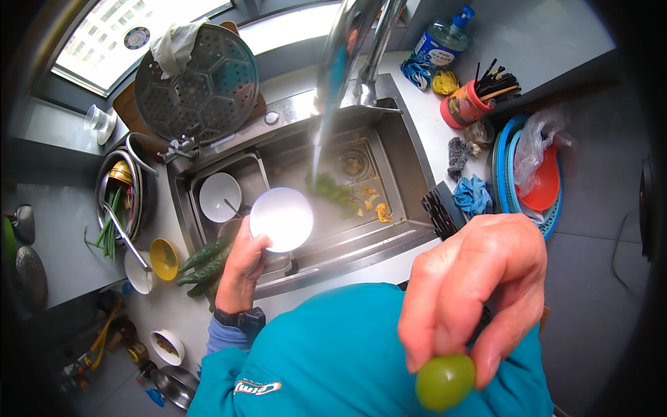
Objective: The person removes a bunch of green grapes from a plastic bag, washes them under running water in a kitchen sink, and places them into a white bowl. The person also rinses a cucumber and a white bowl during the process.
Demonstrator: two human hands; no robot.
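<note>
My left hand (247,260) grips the rim of a white bowl (282,219), its thumb over the edge, above the front of the steel sink (406,169). Close to the camera, my right hand (474,281) pinches a green grape (445,383) between thumb and fingers. Water (316,156) runs from the chrome faucet (338,62) into the basin. Under the stream lies a bunch of green grapes (333,188), partly blurred. Orange-yellow peel scraps (383,212) are scattered near the drain (354,162).
Another white bowl (220,197) sits in the sink's left rack. Cucumbers (206,260) lie by the left front rim. A perforated steamer tray (198,83) leans behind. On the right stand a soap bottle (440,44), a red chopstick holder (464,107) and blue baskets (508,156).
</note>
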